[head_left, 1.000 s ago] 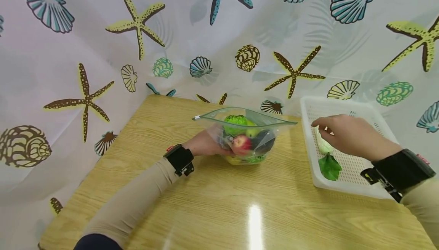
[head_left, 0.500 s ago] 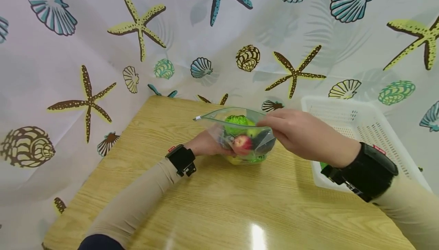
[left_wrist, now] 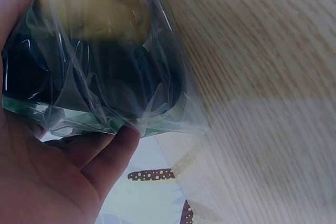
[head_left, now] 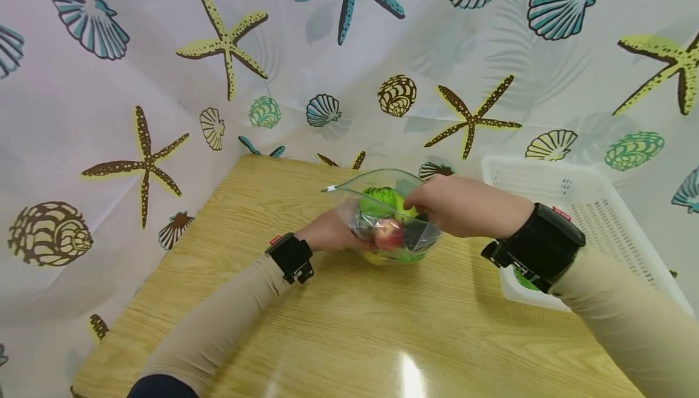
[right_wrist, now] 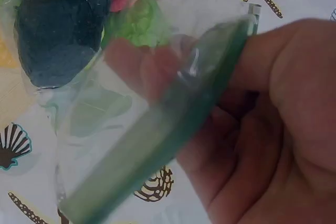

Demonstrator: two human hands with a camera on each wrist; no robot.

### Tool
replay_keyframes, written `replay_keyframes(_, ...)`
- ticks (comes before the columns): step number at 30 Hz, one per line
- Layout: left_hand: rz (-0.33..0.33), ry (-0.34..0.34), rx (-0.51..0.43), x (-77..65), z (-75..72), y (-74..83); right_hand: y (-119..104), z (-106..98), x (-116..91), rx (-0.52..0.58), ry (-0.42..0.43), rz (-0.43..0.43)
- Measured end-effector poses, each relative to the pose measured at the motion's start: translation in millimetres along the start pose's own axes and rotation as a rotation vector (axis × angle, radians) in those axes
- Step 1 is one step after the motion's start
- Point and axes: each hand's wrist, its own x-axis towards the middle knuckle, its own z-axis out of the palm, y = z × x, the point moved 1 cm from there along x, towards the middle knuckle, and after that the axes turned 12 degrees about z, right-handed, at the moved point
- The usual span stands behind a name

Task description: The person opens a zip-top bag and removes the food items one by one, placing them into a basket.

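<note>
A clear zip bag point(head_left: 357, 219) with a green zip edge stands on the table, its mouth gaping. Inside show a bumpy green piece point(head_left: 375, 202), a yellow-green fruit point(head_left: 403, 211), a red fruit point(head_left: 389, 234), a dark oval piece point(right_wrist: 63, 30) and a tan potato-like piece point(left_wrist: 100, 6). My left hand point(head_left: 330, 228) grips the bag's left side, thumb on the plastic and fingers round its lower edge. My right hand point(head_left: 453, 204) holds the right end of the mouth. Its fingertips show through the plastic in the right wrist view, behind the green zip edge point(right_wrist: 178, 124).
A white perforated plastic basket point(head_left: 590, 204) stands at the right, partly behind my right arm; a green leaf point(head_left: 525, 278) shows in its near corner. Behind the wooden table point(head_left: 327, 325) hangs a white sheet point(head_left: 349, 70) printed with shells and starfish.
My right hand has moved left from over the basket to the bag's mouth and bent its edge. The bag's mouth has shifted slightly right. My left hand keeps its hold.
</note>
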Motion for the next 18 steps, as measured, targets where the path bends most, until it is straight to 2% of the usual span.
replay_keyframes(5, -0.015, 0.001, 0.060, -2.0, 1.5, -1.7, 5.4, 3.8, 3.0, -0.021, -0.022, 0.005)
replay_keyframes(12, 0.020, 0.004, 0.028, 0.3, 5.7, -6.9, 16.1, 11.7, 8.4, -0.012, -0.013, -0.018)
replay_keyframes(18, 0.046, 0.016, 0.027, 0.4, 5.0, -5.9, 17.5, 18.8, 11.3, -0.058, -0.083, 0.079)
